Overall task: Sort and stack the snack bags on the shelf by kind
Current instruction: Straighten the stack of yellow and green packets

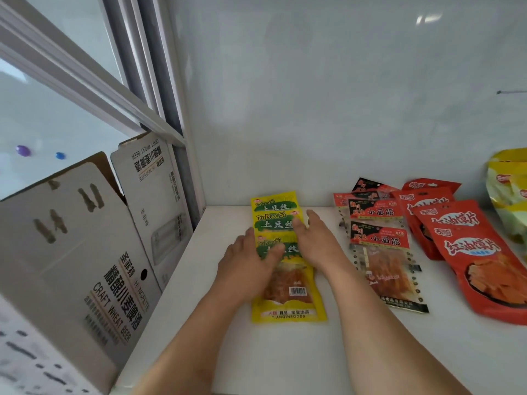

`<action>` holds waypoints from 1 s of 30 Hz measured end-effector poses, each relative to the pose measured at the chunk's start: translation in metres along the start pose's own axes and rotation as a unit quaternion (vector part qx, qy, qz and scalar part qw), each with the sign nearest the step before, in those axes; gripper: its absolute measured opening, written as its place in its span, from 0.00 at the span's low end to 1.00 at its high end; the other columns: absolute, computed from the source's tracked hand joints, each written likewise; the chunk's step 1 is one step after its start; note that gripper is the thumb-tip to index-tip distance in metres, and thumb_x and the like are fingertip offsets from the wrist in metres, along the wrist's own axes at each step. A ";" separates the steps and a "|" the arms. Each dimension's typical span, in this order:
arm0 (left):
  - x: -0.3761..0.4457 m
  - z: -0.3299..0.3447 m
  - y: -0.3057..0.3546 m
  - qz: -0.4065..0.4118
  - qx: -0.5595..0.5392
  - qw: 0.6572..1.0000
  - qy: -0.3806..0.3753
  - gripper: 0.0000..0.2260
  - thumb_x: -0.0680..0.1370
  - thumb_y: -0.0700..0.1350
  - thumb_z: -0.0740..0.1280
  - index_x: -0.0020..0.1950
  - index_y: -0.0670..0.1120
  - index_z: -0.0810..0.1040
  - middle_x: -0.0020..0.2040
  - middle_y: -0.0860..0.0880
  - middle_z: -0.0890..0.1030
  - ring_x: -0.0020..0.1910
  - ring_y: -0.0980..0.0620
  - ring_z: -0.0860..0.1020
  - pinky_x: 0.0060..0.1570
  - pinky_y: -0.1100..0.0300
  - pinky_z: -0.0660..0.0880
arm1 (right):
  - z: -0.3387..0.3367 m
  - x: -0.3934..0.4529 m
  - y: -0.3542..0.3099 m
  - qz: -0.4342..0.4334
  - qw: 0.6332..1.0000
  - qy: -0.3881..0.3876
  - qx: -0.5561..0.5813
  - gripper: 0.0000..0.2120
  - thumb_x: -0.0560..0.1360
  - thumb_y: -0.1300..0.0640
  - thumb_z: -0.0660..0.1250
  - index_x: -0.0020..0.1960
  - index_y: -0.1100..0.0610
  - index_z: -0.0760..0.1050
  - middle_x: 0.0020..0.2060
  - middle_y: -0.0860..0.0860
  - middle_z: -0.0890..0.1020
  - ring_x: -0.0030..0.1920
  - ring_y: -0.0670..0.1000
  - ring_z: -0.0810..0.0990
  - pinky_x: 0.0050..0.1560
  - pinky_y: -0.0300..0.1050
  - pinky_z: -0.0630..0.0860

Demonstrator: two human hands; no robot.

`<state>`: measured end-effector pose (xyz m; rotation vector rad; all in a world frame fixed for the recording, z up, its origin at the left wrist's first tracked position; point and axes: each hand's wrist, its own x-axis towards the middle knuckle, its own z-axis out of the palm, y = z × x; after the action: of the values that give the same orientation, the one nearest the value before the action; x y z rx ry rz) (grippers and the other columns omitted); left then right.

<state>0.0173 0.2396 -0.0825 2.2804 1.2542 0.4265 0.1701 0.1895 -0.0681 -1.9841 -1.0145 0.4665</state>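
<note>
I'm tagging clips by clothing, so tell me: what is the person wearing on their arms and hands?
Nothing that shows. The left hand and right hand are bare, with no gloves, rings or watch visible. Both forearms are uncovered right down to the bottom of the picture, so no sleeve is in view.

Left grip [251, 259] and right grip [316, 240] flat, fingers straight

glossy plastic snack bags [288, 280], cardboard box [71, 252]
</note>
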 end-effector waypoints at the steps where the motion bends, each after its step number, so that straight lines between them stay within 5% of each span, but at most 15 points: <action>1: -0.009 0.003 0.000 0.011 0.039 0.999 -0.006 0.38 0.79 0.69 0.53 0.81 0.48 0.51 0.79 0.47 0.61 0.77 0.45 0.60 0.74 0.49 0.59 | 0.000 0.000 0.000 -0.003 1.000 -0.004 0.001 0.23 0.85 0.47 0.54 0.76 0.56 0.62 0.73 0.57 0.70 0.71 0.57 0.70 0.65 0.46 0.66; 3: -0.015 0.008 -0.001 0.027 0.090 0.996 0.004 0.37 0.79 0.68 0.52 0.81 0.49 0.50 0.79 0.49 0.60 0.77 0.47 0.59 0.74 0.51 0.58 | 0.000 0.003 0.001 -0.006 1.000 -0.005 -0.008 0.23 0.85 0.48 0.54 0.76 0.57 0.63 0.72 0.57 0.71 0.71 0.57 0.71 0.63 0.44 0.66; 9: -0.021 0.002 0.006 0.016 0.062 0.998 0.015 0.35 0.80 0.67 0.52 0.81 0.51 0.49 0.81 0.47 0.53 0.79 0.46 0.54 0.75 0.50 0.56 | 0.007 0.034 -0.003 -0.044 0.997 -0.001 -0.058 0.29 0.80 0.39 0.51 0.76 0.51 0.63 0.75 0.55 0.66 0.73 0.59 0.68 0.71 0.61 0.65; 15: -0.032 0.016 0.011 0.020 0.112 0.993 0.014 0.36 0.78 0.70 0.51 0.81 0.53 0.48 0.82 0.47 0.47 0.79 0.46 0.49 0.76 0.49 0.50 | 0.009 0.076 -0.018 -0.068 0.988 -0.034 -0.138 0.28 0.82 0.41 0.54 0.80 0.47 0.58 0.80 0.54 0.54 0.79 0.56 0.55 0.77 0.59 0.56; 21: -0.015 0.018 0.008 0.019 0.110 0.994 0.006 0.35 0.79 0.68 0.51 0.82 0.54 0.48 0.82 0.46 0.46 0.80 0.47 0.50 0.76 0.50 0.51 | 0.021 0.085 -0.014 -0.087 0.976 -0.130 -0.148 0.26 0.84 0.44 0.51 0.79 0.55 0.61 0.78 0.55 0.62 0.78 0.54 0.59 0.77 0.52 0.56; 30: -0.005 0.006 0.012 -0.027 -0.001 1.000 0.012 0.38 0.79 0.68 0.55 0.82 0.51 0.49 0.82 0.46 0.47 0.80 0.47 0.51 0.76 0.50 0.53 | 0.006 0.044 -0.004 -0.033 0.994 0.046 0.088 0.31 0.84 0.43 0.51 0.81 0.58 0.53 0.80 0.54 0.56 0.80 0.53 0.53 0.79 0.50 0.52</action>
<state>0.0264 0.2285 -0.0812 2.2405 1.3223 0.4382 0.1910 0.2290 -0.0661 -1.7928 -0.9449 0.4100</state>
